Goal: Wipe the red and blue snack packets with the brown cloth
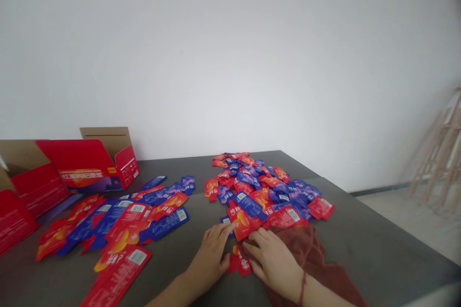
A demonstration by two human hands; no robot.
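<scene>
My left hand (211, 259), fingers loosely together, and my right hand (273, 264), slightly spread on a dark red cloth (306, 254), lie open, pinching nothing. A red sachet (239, 264) sits between them, just before the heaped red and blue sachets (266, 192).

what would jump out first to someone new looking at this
The big heap of red and blue packets in the middle of the dark table catches the eye first, with a looser spread of packets to its left. Open red cardboard boxes stand at the far left. At the heap's near edge, the left hand rests against the packets, and the right hand lies over a dark red cloth.
</scene>
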